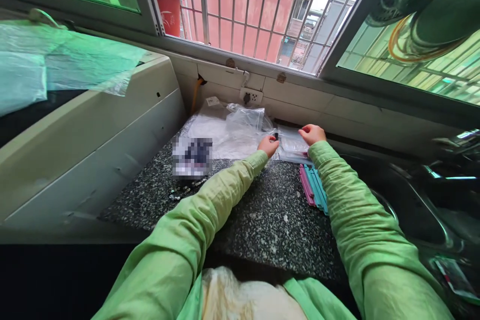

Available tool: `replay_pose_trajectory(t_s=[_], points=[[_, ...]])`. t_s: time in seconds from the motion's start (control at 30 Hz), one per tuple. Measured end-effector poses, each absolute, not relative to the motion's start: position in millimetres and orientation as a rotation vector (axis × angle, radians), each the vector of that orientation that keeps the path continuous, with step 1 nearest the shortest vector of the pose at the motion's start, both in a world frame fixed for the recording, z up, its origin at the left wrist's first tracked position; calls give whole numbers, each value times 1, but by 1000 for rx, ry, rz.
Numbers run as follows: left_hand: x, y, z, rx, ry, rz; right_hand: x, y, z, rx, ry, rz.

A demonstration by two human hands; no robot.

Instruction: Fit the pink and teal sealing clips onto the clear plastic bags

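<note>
My left hand is closed in a pinch on a small black object whose kind I cannot make out. To its right, my right hand is also pinched, above clear plastic bags that lie flat at the back of the counter. Whatever its fingertips hold, if anything, is too small to tell. A crumpled clear bag lies behind my left hand. Below my right hand rest several pink and teal plastic strips, which look like bag sealing clips.
The speckled stone counter meets a tiled wall with a power socket. A pixelated dark item sits at the left, near small shiny pieces. A steel sink lies right; a plastic-covered appliance stands left.
</note>
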State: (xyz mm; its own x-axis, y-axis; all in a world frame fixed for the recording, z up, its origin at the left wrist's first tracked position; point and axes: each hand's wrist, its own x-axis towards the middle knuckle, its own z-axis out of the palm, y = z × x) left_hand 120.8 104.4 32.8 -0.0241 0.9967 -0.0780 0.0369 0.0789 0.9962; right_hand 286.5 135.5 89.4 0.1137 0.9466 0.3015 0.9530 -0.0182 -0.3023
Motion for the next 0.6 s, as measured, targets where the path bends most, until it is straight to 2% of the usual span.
replay_pose_trajectory(t_s=[0.2,0.37,0.6], points=[[67,100,55,1356,1463,1156,212,136,92,-1697,-1955,224],[14,107,64,1543,1675,1148,171,142,86,-1661,-1919,303],[-28,131,82,1822,1927,885,153,154,76,-1599,-1731,458]])
